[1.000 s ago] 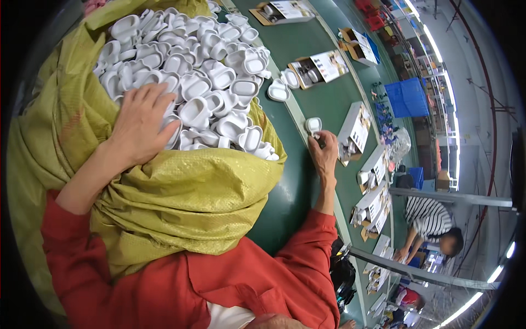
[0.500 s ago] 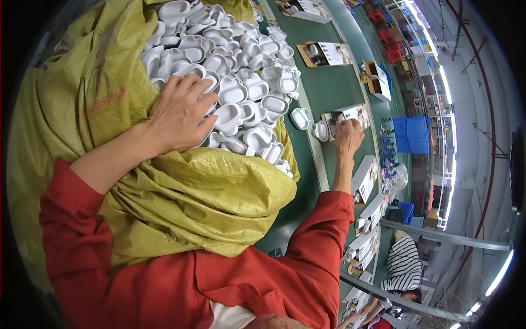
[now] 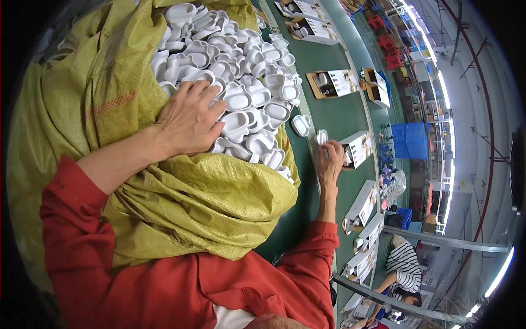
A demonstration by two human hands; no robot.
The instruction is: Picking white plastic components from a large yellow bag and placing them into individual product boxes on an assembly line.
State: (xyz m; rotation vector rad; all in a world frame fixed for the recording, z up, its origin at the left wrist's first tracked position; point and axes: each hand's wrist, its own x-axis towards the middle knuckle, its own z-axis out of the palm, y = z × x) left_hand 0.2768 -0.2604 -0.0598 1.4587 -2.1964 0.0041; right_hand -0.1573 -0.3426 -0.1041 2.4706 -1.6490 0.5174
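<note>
My left hand (image 3: 192,119) lies on a heap of white plastic pieces (image 3: 238,97), fingers loosely spread, palm down over the near left side. Each piece is a shallow, rounded shell with an oval recess. The heap fills a yellow-green woven sack (image 3: 219,200) whose rim is rolled down. Out to the right, my right hand (image 3: 330,164) has its fingers bent, their tips at one small white plastic piece (image 3: 321,136) by the belt's edge. Close to those fingers is the open end of a printed carton (image 3: 358,149). Another white shell (image 3: 301,125) lies alone beside the heap.
The green conveyor belt (image 3: 330,118) carries several printed cartons with open ends, one carton (image 3: 333,83) farther up, others nearer me. Beyond stand blue crates (image 3: 410,140) and red stools (image 3: 386,44). A person in a striped top (image 3: 404,266) works at lower right, past a metal rail (image 3: 449,239).
My right hand has left the carton and moved left and nearer me, to the small white piece. The cartons have travelled toward me along the belt. My left hand stays on the heap.
</note>
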